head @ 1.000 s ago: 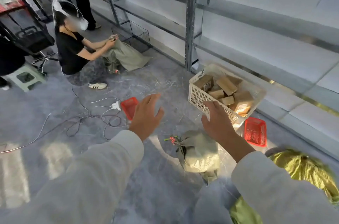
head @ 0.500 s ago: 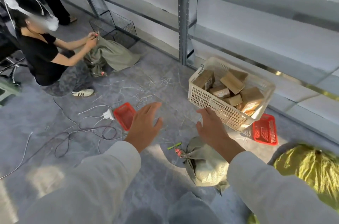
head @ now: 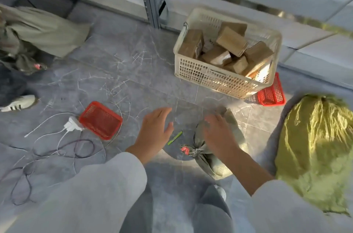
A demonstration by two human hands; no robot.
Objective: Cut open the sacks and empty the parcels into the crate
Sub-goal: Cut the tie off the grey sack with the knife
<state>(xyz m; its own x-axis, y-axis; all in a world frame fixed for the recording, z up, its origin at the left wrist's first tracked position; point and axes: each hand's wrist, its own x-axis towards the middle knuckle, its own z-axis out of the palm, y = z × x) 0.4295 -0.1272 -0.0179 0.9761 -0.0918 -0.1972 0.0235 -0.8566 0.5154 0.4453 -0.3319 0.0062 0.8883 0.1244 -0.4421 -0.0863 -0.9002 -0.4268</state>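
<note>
Where the grey tiled floor spreads out below a metal shelf upright, a large yellow-green sack is seen at the right edge, bulging and gathered at its top. Beyond it a cream crate is set on the floor near the upright, and brown parcels are piled inside it at odd angles. A grey-green sack is laid flat at the far left. A smaller grey-green sack, tied shut at its neck, is found on the floor in front of the crate, between it and the person. One red basket is placed left of the hands, and a second red basket is partly hidden behind the crate's near right corner. The left hand is held above the bare floor, its fingers spread and nothing gripped. The right hand is stretched over the smaller sack with straight fingers; whether it is touched cannot be told through the blur. A thin green item is left on the floor between the hands, and a red tag is seen at the tied neck
</note>
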